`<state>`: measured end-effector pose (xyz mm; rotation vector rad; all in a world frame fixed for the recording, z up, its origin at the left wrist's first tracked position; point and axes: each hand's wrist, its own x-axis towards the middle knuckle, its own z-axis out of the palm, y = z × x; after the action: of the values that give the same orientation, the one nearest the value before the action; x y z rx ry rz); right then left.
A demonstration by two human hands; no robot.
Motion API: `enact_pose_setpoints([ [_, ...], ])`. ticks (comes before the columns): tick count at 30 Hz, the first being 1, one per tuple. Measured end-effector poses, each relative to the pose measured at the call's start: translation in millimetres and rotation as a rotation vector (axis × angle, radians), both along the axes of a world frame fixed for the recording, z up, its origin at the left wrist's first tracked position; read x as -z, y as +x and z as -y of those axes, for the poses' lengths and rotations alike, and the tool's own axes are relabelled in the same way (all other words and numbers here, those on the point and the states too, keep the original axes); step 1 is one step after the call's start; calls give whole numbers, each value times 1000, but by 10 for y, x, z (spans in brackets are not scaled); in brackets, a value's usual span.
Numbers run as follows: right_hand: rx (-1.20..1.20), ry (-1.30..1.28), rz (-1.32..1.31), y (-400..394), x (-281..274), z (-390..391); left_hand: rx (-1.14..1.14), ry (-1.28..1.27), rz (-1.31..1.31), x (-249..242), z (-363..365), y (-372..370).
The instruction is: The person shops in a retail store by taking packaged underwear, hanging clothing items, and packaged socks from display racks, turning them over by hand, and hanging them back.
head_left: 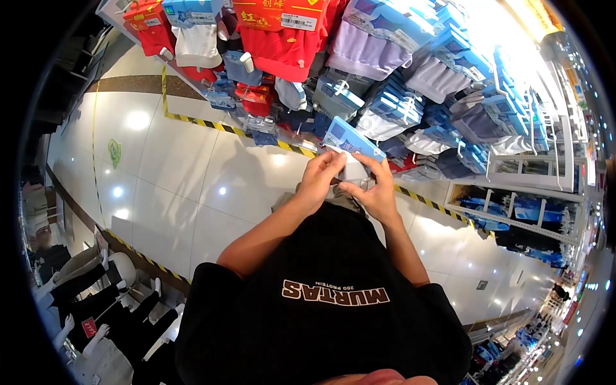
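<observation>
Both my hands hold a packaged garment with a blue header card (351, 137) and pale grey fabric (354, 169), in front of the hanging stock. My left hand (318, 181) grips its left side, with thumb and fingers closed at the top of the fabric just under the card. My right hand (380, 192) has its fingers bent over the card's right corner and its thumb at the lower edge of the fabric. The fabric is partly covered by my fingers, so its exact kind does not show clearly.
A rack of hanging garments with blue cards (378, 29) and red cards (282, 14) rises ahead. White shelving (513, 215) with blue packages stands right. Yellow-black tape (224, 127) runs along the tiled floor (167, 173). Mannequin legs in black trousers (122, 321) are at lower left.
</observation>
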<state>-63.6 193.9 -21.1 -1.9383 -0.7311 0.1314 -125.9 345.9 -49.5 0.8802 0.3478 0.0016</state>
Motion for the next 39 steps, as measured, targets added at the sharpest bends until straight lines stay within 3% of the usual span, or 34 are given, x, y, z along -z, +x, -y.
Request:
enact_pose_setpoints([
  [3,69,82,-182,84,331,95,29,22,45,10,-5,-20],
  [6,184,428,-577,153,401,70,22,10,26,45,-39,-41],
  [7,249,436,-675,165,351,60,17,3,8,61,-66,-60],
  [14,209,541,-797,173,385,23,-78,-191,-42,63,-149,-36],
  [17,68,316,-665,100,203,-52,-93,-298,-96,-28,-119,-8],
  [20,-55,321,-624,-46,108,-156,-141,-328,-131,-126,-92,34],
  [21,-44,200,-424,-52,196,-166,-126,-340,-134,-96,-92,39],
  [24,-27,174,-512,-20,314,-92,-78,-352,-140,-22,-90,20],
  [28,-6,32,-281,-38,266,-71,-63,-344,-144,-30,-60,-32],
  [32,56,110,-367,-14,314,-78,65,-359,-53,137,-149,-104],
  [35,41,274,-511,-25,288,-46,-16,-162,-122,317,-106,-93],
  [39,11,327,-223,177,6,19,-174,-178,-153,385,-148,-117],
])
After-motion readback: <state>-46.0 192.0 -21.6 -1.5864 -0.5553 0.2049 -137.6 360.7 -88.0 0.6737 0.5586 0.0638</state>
